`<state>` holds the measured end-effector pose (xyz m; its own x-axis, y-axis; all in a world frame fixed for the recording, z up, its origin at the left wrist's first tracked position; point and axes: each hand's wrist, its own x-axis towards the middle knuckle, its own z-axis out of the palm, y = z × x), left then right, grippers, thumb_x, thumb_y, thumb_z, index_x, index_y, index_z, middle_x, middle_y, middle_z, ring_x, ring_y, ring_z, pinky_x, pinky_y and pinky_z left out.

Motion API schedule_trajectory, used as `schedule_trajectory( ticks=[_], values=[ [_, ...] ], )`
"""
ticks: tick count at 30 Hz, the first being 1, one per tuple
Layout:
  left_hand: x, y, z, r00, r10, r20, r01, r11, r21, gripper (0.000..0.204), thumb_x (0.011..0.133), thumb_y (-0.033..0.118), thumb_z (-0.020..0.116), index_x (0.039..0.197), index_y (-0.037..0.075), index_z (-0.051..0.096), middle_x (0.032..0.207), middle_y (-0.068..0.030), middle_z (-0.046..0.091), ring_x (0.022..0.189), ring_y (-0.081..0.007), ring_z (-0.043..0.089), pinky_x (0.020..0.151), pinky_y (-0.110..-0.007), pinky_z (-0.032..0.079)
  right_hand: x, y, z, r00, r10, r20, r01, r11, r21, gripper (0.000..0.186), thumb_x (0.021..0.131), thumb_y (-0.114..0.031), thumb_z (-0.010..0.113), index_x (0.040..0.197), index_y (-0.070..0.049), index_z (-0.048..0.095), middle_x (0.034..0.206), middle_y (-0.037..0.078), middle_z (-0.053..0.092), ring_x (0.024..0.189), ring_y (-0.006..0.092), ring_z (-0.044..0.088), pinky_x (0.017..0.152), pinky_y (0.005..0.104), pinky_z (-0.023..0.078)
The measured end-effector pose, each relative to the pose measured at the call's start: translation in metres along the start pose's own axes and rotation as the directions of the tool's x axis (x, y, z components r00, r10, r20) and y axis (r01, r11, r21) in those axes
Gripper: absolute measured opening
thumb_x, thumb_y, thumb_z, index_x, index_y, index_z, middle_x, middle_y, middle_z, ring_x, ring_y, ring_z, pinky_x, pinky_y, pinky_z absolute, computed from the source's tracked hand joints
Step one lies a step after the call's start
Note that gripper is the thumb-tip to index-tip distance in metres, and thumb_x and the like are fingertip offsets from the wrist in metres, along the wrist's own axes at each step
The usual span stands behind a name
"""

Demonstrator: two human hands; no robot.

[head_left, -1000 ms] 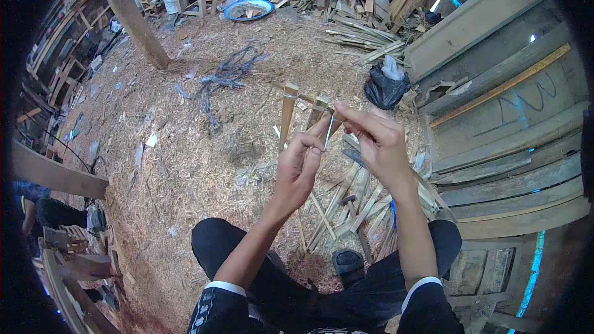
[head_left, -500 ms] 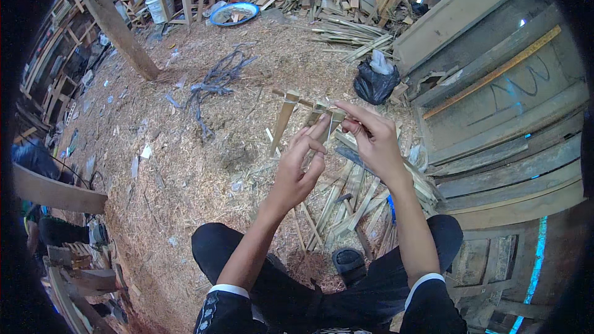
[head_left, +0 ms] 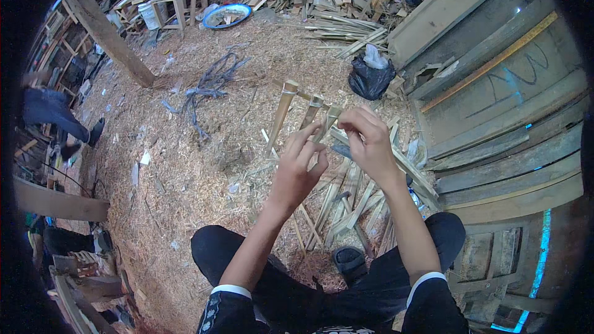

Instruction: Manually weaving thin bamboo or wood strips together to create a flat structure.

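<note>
In front of me is a small wooden piece with several tapered slats (head_left: 283, 111) joined by a thin cross strip (head_left: 304, 95). Pale bands circle the slats near their upper ends. My left hand (head_left: 298, 164) grips the lower part of the rightmost slat (head_left: 333, 116), its fingers bent around the wood. Just right of that slat's top, my right hand (head_left: 370, 142) is closed, thumb and fingers drawn together. Whatever it may pinch is too small to make out.
Loose wooden strips (head_left: 337, 204) and a hammer (head_left: 342, 196) lie below my hands. A black plastic bag (head_left: 371, 77) sits beyond, near leaning wooden panels (head_left: 495, 96). Tangled grey strips (head_left: 207, 89), a blue-rimmed basin (head_left: 227, 17) and a post (head_left: 111, 37) stand farther off. Another person (head_left: 55, 111) is at left.
My right hand has shifted right, off the top of the rightmost slat, and its fingers have curled in. My left hand keeps its hold. Another person has come into view at the left.
</note>
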<state>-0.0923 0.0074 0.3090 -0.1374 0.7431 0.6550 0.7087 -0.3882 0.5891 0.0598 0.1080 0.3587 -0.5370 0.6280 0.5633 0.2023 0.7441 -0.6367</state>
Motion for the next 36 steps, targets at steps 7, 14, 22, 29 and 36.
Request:
schedule_trajectory(
  ticks=[7, 14, 22, 29, 36],
  values=[
    [-0.002, 0.000, 0.003, 1.000, 0.002, -0.014, -0.002, 1.000, 0.018, 0.023, 0.075, -0.001, 0.076, 0.094, 0.002, 0.065, 0.135, -0.0189, 0.058, 0.122, -0.0402, 0.057, 0.100, -0.048, 0.049, 0.004, -0.009, 0.002, 0.981, -0.193, 0.000, 0.192, 0.979, -0.075, 0.012, 0.078, -0.001, 0.075, 0.089, 0.000, 0.070, 0.089, 0.011, 0.067, 0.081, 0.0281, 0.066, 0.072, 0.0351, 0.053],
    [-0.007, -0.001, 0.003, 1.000, 0.018, -0.017, -0.017, 0.997, 0.072, 0.022, 0.073, 0.002, 0.078, 0.092, 0.004, 0.067, 0.138, -0.0188, 0.057, 0.124, -0.0404, 0.056, 0.102, -0.049, 0.048, 0.002, -0.005, 0.007, 0.973, -0.229, 0.012, 0.229, 0.968, -0.101, 0.017, 0.076, -0.007, 0.082, 0.088, -0.002, 0.072, 0.091, 0.011, 0.067, 0.082, 0.0272, 0.066, 0.072, 0.0359, 0.053],
    [-0.001, 0.003, -0.007, 0.995, 0.051, -0.084, -0.045, 0.996, 0.072, 0.024, 0.075, 0.002, 0.078, 0.097, 0.007, 0.070, 0.134, -0.0159, 0.061, 0.120, -0.0373, 0.059, 0.097, -0.046, 0.050, -0.001, -0.006, 0.009, 0.989, -0.144, 0.028, 0.145, 0.989, -0.020, 0.011, 0.080, 0.000, 0.078, 0.088, 0.001, 0.070, 0.094, 0.011, 0.067, 0.087, 0.0266, 0.067, 0.076, 0.0350, 0.053],
    [-0.010, -0.001, -0.018, 0.940, 0.100, -0.327, -0.018, 0.969, 0.245, 0.047, 0.072, 0.006, 0.081, 0.115, 0.004, 0.063, 0.126, -0.0178, 0.061, 0.128, -0.0367, 0.052, 0.109, -0.052, 0.037, -0.004, -0.005, 0.006, 0.993, -0.108, 0.049, 0.107, 0.994, 0.020, 0.011, 0.080, 0.000, 0.078, 0.088, 0.001, 0.071, 0.096, 0.010, 0.067, 0.088, 0.0251, 0.068, 0.077, 0.0340, 0.053],
    [0.026, -0.003, -0.034, 0.895, 0.235, -0.378, -0.135, 0.952, 0.274, 0.118, 0.068, 0.015, 0.091, 0.154, 0.020, 0.010, 0.154, -0.0218, 0.023, 0.139, -0.0416, 0.037, 0.098, -0.047, 0.052, -0.007, -0.008, 0.000, 0.985, -0.149, 0.090, 0.149, 0.989, 0.010, 0.012, 0.080, 0.000, 0.079, 0.089, 0.001, 0.071, 0.097, 0.010, 0.068, 0.087, 0.0237, 0.068, 0.076, 0.0329, 0.053]
  ],
)
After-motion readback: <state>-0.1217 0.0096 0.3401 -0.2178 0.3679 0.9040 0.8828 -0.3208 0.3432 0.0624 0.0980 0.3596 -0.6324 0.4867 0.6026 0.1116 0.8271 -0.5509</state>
